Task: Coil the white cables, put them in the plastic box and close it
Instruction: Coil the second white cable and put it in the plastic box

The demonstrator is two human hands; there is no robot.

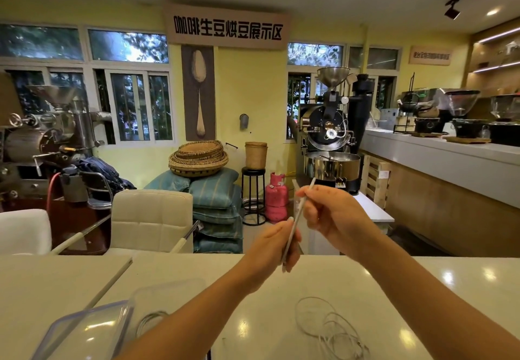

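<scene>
Both hands are raised above the white table (253, 297). My left hand (274, 243) and my right hand (329, 213) are both shut on a flat coil of white cable (297, 219), seen edge-on and slanting up to the right between them. A loose tangle of white cable (329, 328) lies on the table at the lower right. The clear plastic box (166, 300) sits at the lower left with another coiled cable (149, 321) inside, partly hidden by my left forearm. Its clear lid (84, 331) with a bluish rim lies to the box's left.
A seam (112, 281) runs diagonally across the table's left part. Two cream chairs (152, 219) stand behind the far table edge. Beyond are stacked cushions, baskets, a pink gas cylinder (277, 199), coffee roasters and a counter on the right.
</scene>
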